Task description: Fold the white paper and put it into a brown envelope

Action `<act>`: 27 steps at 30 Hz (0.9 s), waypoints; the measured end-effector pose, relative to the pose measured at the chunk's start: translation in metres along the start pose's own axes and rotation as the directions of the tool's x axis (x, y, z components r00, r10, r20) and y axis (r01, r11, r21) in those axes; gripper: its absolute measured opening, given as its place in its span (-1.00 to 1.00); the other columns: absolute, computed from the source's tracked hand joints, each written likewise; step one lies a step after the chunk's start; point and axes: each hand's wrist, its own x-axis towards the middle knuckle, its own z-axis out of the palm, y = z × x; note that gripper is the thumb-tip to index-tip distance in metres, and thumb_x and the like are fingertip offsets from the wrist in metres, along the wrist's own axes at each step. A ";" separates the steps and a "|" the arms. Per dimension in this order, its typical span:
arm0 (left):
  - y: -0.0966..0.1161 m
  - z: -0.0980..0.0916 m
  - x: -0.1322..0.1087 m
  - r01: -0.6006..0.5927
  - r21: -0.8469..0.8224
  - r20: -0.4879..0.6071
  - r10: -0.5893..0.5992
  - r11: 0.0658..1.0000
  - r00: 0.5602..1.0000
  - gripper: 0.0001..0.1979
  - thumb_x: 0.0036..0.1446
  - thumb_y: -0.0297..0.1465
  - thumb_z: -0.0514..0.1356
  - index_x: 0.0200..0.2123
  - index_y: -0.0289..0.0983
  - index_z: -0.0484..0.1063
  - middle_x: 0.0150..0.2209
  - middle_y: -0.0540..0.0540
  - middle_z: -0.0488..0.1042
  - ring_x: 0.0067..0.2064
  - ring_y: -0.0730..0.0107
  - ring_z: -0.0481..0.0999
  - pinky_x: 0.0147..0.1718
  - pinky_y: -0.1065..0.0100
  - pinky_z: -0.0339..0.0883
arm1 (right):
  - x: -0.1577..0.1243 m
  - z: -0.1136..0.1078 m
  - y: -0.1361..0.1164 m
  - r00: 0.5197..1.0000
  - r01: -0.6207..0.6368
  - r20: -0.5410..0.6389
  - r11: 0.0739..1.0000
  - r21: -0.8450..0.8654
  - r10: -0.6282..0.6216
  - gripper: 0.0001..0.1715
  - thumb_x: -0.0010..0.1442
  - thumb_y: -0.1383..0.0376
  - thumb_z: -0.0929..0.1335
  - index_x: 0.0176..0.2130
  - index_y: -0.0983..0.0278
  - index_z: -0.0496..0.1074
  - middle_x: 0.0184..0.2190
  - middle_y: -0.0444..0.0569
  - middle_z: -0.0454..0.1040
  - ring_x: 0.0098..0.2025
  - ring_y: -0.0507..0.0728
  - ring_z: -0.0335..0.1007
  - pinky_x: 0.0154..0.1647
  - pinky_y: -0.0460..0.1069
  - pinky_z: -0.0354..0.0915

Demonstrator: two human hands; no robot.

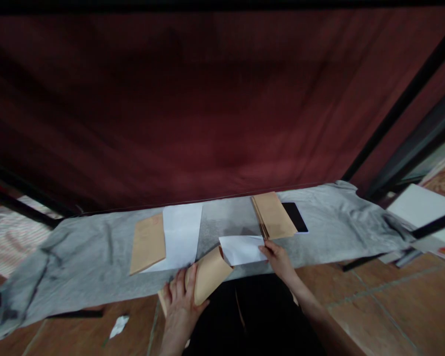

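Observation:
My left hand (181,291) grips a brown paper envelope (209,277) near the front edge of the cloth, its fingers over the top and the thumb along the lower side. The envelope's mouth gapes toward the right. A folded white sheet of paper (243,249) has its left end at that mouth; how far it reaches inside is hidden. My right hand (277,254) pinches the sheet's right end between thumb and fingers. Just beyond the right hand lies a stack of brown envelopes (276,215).
A grey cloth (100,252) covers the narrow surface. On the left, another brown envelope (148,242) overlaps white paper (183,230). A dark phone or tablet (295,216) sits partly under the stack. A red curtain (215,109) hangs behind. Crumpled white paper (119,326) lies on the tiled floor.

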 end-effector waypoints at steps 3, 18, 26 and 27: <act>-0.002 0.000 0.000 0.000 0.014 -0.010 0.000 1.000 1.000 -0.03 0.01 -0.41 0.31 0.42 -0.26 -0.10 0.25 -0.37 0.25 0.28 -0.11 0.21 0.29 -0.19 -0.13 | 0.001 -0.008 0.002 0.996 0.071 0.064 0.991 -0.116 -0.064 -0.67 0.24 0.10 0.27 -0.47 0.19 0.39 -0.46 -0.08 0.45 -0.40 0.12 0.38 -0.34 -0.03 0.26; 0.008 -0.002 0.020 -0.189 0.065 -0.049 0.192 0.980 0.980 -0.10 -0.03 -0.39 0.33 0.37 -0.27 0.10 0.30 -0.43 0.20 0.37 -0.20 0.11 0.30 -0.26 -0.16 | 0.002 -0.005 -0.006 0.951 -0.176 0.255 0.984 -0.023 0.176 -0.55 0.23 -0.02 0.24 -0.48 0.20 0.41 -0.60 -0.14 0.36 -0.50 0.10 0.29 -0.46 -0.04 0.13; 0.044 -0.004 0.035 -0.234 -0.033 -0.017 0.234 0.972 0.972 0.05 -0.05 -0.36 0.37 0.43 -0.21 -0.10 0.34 -0.36 0.16 0.38 -0.19 0.08 0.30 -0.29 -0.14 | -0.004 0.031 -0.002 0.980 -0.163 0.120 0.986 0.035 0.157 -0.58 0.19 0.05 0.30 -0.55 0.21 0.48 -0.27 0.01 0.53 -0.17 0.17 0.45 -0.07 0.02 0.31; 0.047 -0.004 0.036 -0.241 -0.044 -0.016 0.241 0.969 0.970 0.05 -0.05 -0.36 0.37 0.43 -0.20 -0.12 0.34 -0.36 0.16 0.38 -0.18 0.08 0.30 -0.29 -0.14 | -0.004 0.035 -0.001 0.975 -0.183 0.137 0.982 0.050 0.175 -0.62 0.18 0.09 0.31 -0.54 0.22 0.49 -0.24 0.02 0.53 -0.15 0.17 0.46 -0.05 0.01 0.32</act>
